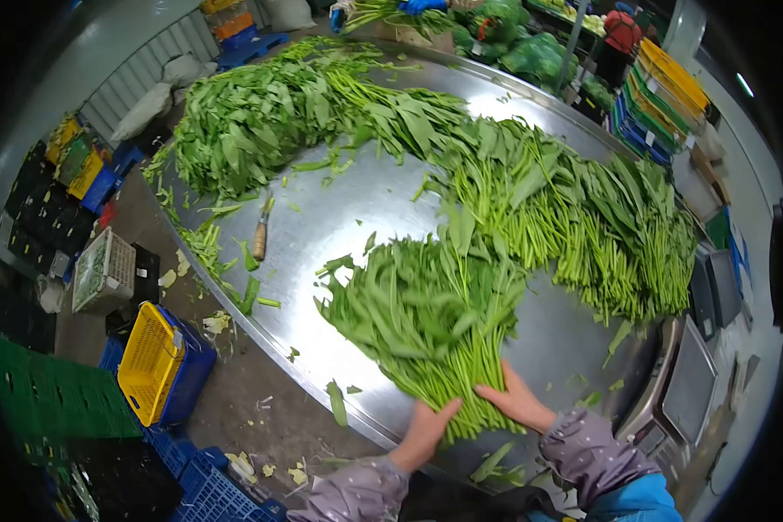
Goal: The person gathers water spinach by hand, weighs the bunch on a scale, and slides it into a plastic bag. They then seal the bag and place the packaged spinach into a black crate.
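Observation:
A large bunch of water spinach (435, 322) lies on the steel table in front of me, leaves pointing away and stems toward me. My left hand (423, 432) grips the stem end from the left, thumb on top and fingers hidden under the stems. From the right, my right hand (515, 400) holds the same stems, its thumb laid across them and its other fingers mostly out of sight. Beyond it, more water spinach (583, 217) is spread along the table's right side. A knife with a wooden handle (261, 235) rests to the left.
A leafy heap (243, 130) covers the table's far left. Loose leaves and stems are scattered on the steel table (322, 217). A scale (689, 380) stands at right. A yellow basket (147, 365) sits on the floor at left. Another person's blue-gloved hand (422, 5) holds greens at the far edge.

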`<state>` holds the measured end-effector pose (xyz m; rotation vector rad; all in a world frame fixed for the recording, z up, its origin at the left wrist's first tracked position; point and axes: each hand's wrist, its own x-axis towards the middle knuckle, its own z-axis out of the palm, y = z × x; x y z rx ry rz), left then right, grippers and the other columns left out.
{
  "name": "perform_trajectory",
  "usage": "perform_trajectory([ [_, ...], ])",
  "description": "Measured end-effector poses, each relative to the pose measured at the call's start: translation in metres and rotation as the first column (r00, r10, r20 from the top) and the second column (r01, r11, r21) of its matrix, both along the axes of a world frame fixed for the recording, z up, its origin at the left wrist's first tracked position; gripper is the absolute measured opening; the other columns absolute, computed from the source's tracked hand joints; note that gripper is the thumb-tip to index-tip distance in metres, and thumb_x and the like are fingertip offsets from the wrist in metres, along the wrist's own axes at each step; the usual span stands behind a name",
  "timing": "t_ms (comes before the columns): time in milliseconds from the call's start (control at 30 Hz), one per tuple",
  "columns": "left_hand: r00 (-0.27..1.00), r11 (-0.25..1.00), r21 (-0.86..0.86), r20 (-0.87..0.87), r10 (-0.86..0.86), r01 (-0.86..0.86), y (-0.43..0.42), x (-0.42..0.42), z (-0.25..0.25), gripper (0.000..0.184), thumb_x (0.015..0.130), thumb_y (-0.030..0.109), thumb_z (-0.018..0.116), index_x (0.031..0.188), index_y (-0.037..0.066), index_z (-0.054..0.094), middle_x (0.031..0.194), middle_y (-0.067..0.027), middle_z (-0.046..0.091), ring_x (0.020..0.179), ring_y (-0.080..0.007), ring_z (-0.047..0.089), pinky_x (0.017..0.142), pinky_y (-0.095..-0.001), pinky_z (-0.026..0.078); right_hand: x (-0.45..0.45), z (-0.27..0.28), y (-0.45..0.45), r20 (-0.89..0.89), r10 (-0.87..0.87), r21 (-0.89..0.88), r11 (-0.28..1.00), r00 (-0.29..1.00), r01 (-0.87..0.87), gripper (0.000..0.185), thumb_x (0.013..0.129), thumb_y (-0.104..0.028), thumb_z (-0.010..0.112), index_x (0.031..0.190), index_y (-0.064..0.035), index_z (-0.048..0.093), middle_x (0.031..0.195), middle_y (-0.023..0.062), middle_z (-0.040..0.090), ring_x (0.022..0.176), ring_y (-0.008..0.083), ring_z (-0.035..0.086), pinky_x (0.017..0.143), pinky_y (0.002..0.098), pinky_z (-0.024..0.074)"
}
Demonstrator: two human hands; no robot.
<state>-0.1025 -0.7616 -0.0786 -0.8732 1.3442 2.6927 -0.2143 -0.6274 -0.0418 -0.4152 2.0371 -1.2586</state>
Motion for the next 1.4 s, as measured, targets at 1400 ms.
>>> perform_trajectory([
  [1400,0.947,0.054,-0.998,0.025,-0.321,0.045,-0.115,-0.071,0.084,0.029,0.067,0.008,0.067,0.096,0.004,0.061,0.089,-0.0098,0.055,0.086,-0.0256,0.049,0.075,-0.0336,0.04,0.063,-0.006,-0.026,-0.84,0.497,0.423,0.85,0.216,-0.313,0.038,0.072,-0.013,0.05,0.109,-0.0075,0.056,0.102,0.0029,0.053,0.068,0.013,0.044,0.051,0.0245,0.0322],
])
